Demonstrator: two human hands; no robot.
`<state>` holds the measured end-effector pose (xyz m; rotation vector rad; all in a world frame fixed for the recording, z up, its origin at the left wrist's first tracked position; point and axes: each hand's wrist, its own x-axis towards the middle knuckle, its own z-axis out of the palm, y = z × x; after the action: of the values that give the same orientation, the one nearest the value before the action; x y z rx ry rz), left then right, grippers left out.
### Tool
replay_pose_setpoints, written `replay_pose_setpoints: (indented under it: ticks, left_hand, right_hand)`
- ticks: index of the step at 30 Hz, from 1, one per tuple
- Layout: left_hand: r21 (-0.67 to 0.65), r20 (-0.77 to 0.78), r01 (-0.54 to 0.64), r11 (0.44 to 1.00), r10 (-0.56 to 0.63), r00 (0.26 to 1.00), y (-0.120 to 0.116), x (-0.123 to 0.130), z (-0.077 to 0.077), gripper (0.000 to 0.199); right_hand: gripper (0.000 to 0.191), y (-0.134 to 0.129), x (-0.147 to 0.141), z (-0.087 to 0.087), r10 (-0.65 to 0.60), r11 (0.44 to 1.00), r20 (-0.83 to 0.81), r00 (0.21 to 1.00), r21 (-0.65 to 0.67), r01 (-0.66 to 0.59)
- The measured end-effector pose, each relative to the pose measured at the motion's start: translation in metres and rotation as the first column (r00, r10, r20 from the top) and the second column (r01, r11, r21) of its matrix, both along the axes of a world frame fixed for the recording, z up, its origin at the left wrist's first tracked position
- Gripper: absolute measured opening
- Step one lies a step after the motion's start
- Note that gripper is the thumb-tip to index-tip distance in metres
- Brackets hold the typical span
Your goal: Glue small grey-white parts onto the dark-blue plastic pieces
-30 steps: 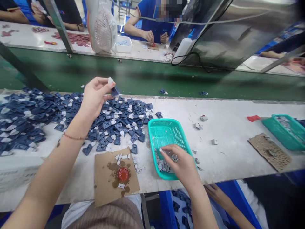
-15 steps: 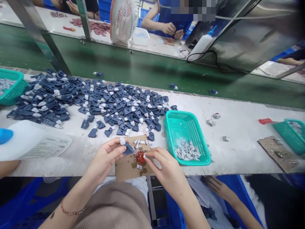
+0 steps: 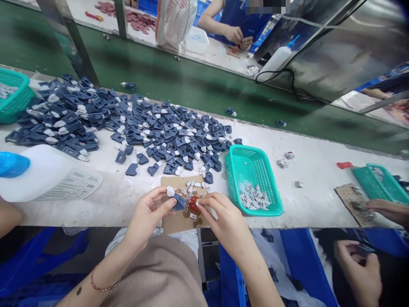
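My left hand (image 3: 151,213) pinches a dark blue plastic part (image 3: 179,203) with a white knob-like end (image 3: 171,191), held above a piece of brown cardboard (image 3: 174,224). Between thumb and fingers of my right hand (image 3: 223,217) is a small white piece, mostly hidden by the fingertips. It is at the edge of a small red round container (image 3: 193,203) standing on the cardboard. Droplets and wet stains mark the cardboard around it. A few small white-grey pieces (image 3: 193,216) lie there too. Just right of my right hand is a green basket (image 3: 275,187) of small grey-white pieces (image 3: 255,198).
A heap of blue parts (image 3: 172,136) spreads behind my hands. A white bottle with a blue cap (image 3: 47,175) stands at left. Co-workers' hands show across the green strip (image 3: 198,87) and at right, beside another cardboard (image 3: 347,200) and green basket (image 3: 367,175).
The view has shifted slightly. My hands keep nearly the same pose over the cardboard. At right, a co-worker's hand has come to the other cardboard, and another, raised, holds a dark part.
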<state>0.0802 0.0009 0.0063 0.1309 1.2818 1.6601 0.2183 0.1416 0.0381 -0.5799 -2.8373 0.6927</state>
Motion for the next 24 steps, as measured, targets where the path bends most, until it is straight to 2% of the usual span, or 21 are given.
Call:
replay_pose_setpoints:
  ticks: [4, 11, 14, 18, 21, 24]
  left_hand:
    - [0.052, -0.006, -0.002, 0.999, 0.002, 1.0, 0.002, 0.004, 0.0, 0.024]
    - [0.022, -0.035, 0.033, 0.999, -0.033, 0.999, 0.004, 0.008, 0.0, 0.021]
    - [0.018, -0.04, 0.037, 0.999, -0.037, 0.999, 0.005, 0.01, -0.001, 0.021]
    - [0.091, -0.027, 0.056, 0.994, -0.054, 0.998, 0.007, 0.014, -0.001, 0.018]
    - [0.093, -0.017, 0.063, 0.994, -0.061, 0.998, 0.009, 0.017, 0.0, 0.02]
    - [0.088, -0.009, 0.061, 0.994, -0.061, 0.998, 0.011, 0.018, 0.001, 0.021]
  right_hand:
    - [0.009, 0.004, 0.005, 0.005, -0.064, 0.994, -0.041, 0.997, -0.091, 0.06]
    - [0.01, 0.004, 0.008, 0.0, -0.065, 0.996, -0.019, 0.998, -0.069, 0.064]
    - [0.01, 0.002, 0.006, 0.003, -0.089, 0.99, -0.034, 0.995, -0.114, 0.085]
    - [0.011, 0.002, 0.005, 0.015, -0.189, 0.96, -0.072, 0.979, -0.223, 0.169]
    - [0.011, 0.003, 0.005, 0.02, -0.218, 0.945, -0.071, 0.973, -0.263, 0.193]
    - [0.011, 0.005, 0.006, 0.023, -0.295, 0.892, -0.074, 0.953, -0.378, 0.247]
